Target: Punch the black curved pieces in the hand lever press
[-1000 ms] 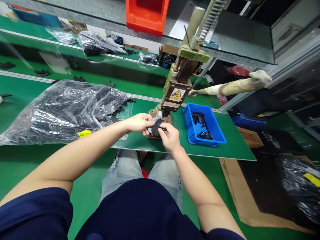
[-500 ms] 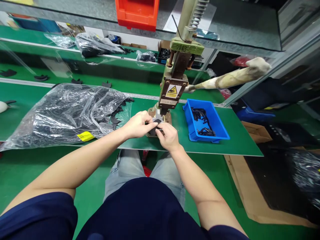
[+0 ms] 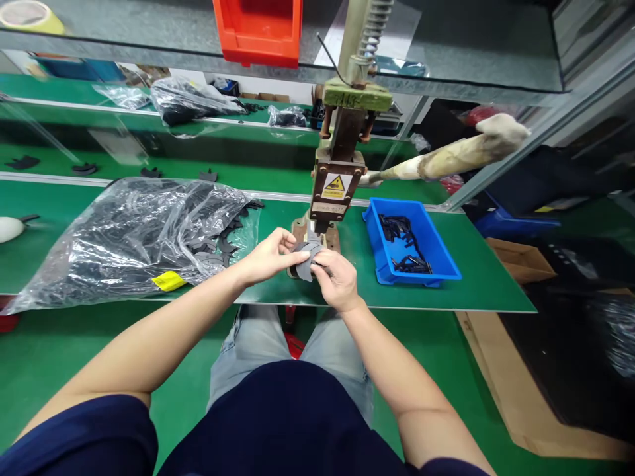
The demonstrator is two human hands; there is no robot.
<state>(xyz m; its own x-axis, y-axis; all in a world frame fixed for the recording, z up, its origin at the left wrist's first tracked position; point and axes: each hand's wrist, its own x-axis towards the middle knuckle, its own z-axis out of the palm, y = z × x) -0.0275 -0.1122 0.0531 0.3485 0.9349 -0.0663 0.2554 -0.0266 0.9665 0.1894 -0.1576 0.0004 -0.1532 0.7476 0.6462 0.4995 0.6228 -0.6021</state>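
Observation:
My left hand (image 3: 270,254) and my right hand (image 3: 336,277) both pinch a dark grey curved plastic part (image 3: 304,256), held just in front of the base of a small hand press (image 3: 335,178). The press carries a yellow warning label and a long wrapped lever (image 3: 449,153) that sticks out to the right. Left of my hands lies a large clear bag of black parts (image 3: 133,235), with a few spilled out at its mouth. A blue bin (image 3: 411,241) with small black pins stands to the right of the press.
The green board (image 3: 476,291) under the press ends just past the blue bin. Cardboard boxes (image 3: 526,370) sit on the floor at right. An orange bin (image 3: 258,30) hangs on the shelf above. More bags of parts lie on the far bench.
My hands lifted the grey part slightly back from the press base toward me; the head view shifted a little to the right and down.

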